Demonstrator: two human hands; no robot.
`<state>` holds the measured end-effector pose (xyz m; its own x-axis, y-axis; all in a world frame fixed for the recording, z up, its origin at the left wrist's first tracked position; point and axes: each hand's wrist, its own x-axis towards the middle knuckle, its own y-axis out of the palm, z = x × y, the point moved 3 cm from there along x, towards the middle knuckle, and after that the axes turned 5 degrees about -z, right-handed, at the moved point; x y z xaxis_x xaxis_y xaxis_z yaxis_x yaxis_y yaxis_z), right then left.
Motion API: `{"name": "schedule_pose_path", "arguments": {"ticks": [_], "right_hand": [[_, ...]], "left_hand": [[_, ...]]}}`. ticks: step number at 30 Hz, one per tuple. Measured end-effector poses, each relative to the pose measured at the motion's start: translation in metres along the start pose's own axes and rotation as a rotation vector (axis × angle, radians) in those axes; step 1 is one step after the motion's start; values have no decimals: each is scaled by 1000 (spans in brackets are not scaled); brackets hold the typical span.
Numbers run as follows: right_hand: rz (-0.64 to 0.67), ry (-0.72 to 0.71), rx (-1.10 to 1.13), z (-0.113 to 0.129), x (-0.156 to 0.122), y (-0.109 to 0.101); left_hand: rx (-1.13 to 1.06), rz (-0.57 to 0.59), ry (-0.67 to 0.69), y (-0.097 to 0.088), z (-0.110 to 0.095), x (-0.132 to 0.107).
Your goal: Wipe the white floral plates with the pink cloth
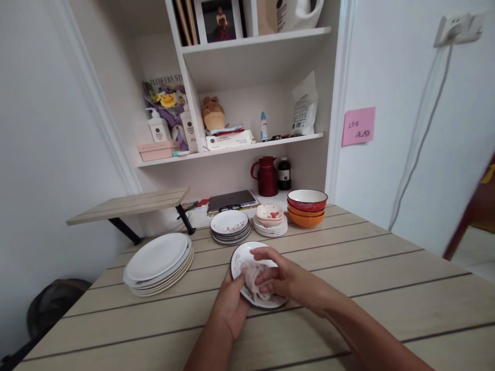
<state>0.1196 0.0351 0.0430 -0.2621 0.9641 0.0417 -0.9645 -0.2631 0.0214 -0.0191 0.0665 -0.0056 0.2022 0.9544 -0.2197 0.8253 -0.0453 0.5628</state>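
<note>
A small white plate (243, 253) with a dark rim is held just above the wooden table (371, 268). My left hand (231, 304) grips its near left edge from below. My right hand (284, 281) presses a crumpled pinkish cloth (253, 275) onto the plate's face, fingers curled over the cloth.
A stack of large white plates (158, 262) sits at the left. Behind are a stack of small patterned plates (229, 225), another stack topped by a small dish (269, 219), and stacked red and orange bowls (307, 207). Shelves (232, 149) with bottles stand at the back.
</note>
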Motion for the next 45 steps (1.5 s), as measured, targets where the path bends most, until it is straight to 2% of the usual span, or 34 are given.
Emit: {"name": "schedule_pose_path", "arguments": {"ticks": [5, 9, 11, 16, 19, 23, 25, 30, 32, 35, 39, 43, 45], "right_hand": [[-192, -5, -177, -25, 20, 3], [-371, -128, -538, -26, 24, -9], [-377, -163, -655, -22, 23, -12], [-145, -199, -752, -20, 20, -5], [-91, -226, -847, -20, 21, -2], [-190, -214, -826, -18, 22, -2], [-254, -258, -783, -16, 23, -4], [-497, -351, -823, -16, 28, -22], [-523, -346, -854, -16, 30, -27], [-458, -338, -967, -16, 31, -26], [-267, -327, -1166, -13, 23, -20], [-44, -363, -1104, -7, 10, -21], [-1, -357, -1056, -5, 7, -23]], "left_hand": [[-15, 7, 5, 1, 1, 1], [-40, -6, 3, 0, 1, 1], [-31, -25, -4, -1, 2, 1], [-1, -31, -26, 0, 1, -1], [1, -30, -17, 1, 0, -3], [3, -12, 9, 1, -2, -3], [2, -12, 18, 1, -3, -3], [10, -9, -32, 0, -3, -4], [11, -4, -48, -1, -3, -3], [9, -2, -62, -3, -2, 0], [0, 14, -64, -4, -2, 2], [-13, 32, -49, -1, -4, -2], [-15, 35, -40, 1, -5, -4]]}}
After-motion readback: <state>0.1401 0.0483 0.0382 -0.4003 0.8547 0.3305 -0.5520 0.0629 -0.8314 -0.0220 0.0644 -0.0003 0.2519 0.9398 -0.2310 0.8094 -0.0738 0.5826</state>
